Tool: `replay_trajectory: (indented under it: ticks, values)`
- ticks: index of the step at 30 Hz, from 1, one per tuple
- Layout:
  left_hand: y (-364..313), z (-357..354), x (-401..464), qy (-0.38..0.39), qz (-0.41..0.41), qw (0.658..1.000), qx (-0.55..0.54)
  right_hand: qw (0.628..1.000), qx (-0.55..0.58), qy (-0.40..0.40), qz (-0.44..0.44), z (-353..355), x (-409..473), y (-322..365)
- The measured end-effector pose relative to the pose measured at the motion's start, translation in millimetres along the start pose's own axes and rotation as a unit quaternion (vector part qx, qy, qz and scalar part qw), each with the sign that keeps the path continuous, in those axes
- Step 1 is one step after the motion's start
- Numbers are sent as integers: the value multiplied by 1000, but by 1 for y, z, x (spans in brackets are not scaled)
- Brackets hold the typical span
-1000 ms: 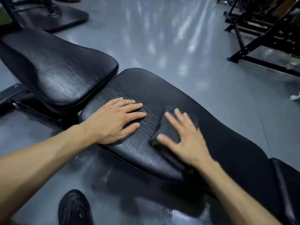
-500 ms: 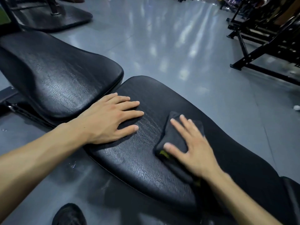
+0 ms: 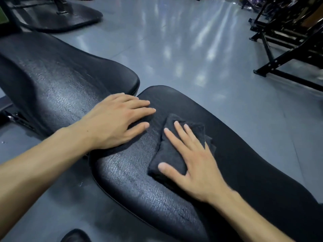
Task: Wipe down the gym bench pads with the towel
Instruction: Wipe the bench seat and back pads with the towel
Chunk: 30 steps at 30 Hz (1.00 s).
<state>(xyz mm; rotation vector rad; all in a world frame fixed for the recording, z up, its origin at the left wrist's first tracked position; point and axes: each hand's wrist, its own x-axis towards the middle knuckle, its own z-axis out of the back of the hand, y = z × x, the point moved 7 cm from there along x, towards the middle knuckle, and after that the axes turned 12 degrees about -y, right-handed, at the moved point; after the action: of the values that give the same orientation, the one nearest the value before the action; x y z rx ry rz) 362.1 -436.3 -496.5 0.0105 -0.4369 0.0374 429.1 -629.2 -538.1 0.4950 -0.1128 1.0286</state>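
Wiping under way — pad ahead untouched.
Right hand point(image 3: 194, 158) spread flat on towel point(image 3: 174, 154); left hand point(image 3: 115, 121) spread, bracing the surface point(image 3: 139, 189).

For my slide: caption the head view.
Right hand presses folded dark towel on bench pad; left hand rests flat alongside.

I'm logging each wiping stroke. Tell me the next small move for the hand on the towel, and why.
Probably slide the right hand, flat on the folded towel, along the near pad toward its rounded end beside the left hand, which rests there; bare pad lies around the towel.
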Motion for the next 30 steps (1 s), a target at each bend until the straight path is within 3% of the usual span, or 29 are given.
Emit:
replay_trajectory:
  ticks: [2,6,10,14,18,21,24,27,30]
  values:
    - [5,-1,7,-2,11,1000,-5,1000,-4,9,-17,4,22,-32]
    - [19,-1,14,-8,41,999,-5,985,11,-43,-168,4,89,-97]
    - [35,2,18,-20,57,998,-9,967,-23,-81,-241,-12,139,-92]
    - [49,1,24,-20,66,998,-12,980,-31,-61,-188,-24,138,-34]
    - [52,-1,30,-9,58,998,-18,999,5,-37,-19,-22,69,37]
    - [56,7,25,-17,60,998,-28,995,81,1,58,-17,64,22]
    - [58,20,12,-23,60,997,-35,993,113,-21,-24,-13,110,-20]
    - [64,36,-3,-30,67,997,-33,989,54,-47,-133,-26,150,-17]
    - [66,50,-17,-32,80,996,-27,992,21,-36,-121,-37,144,27]
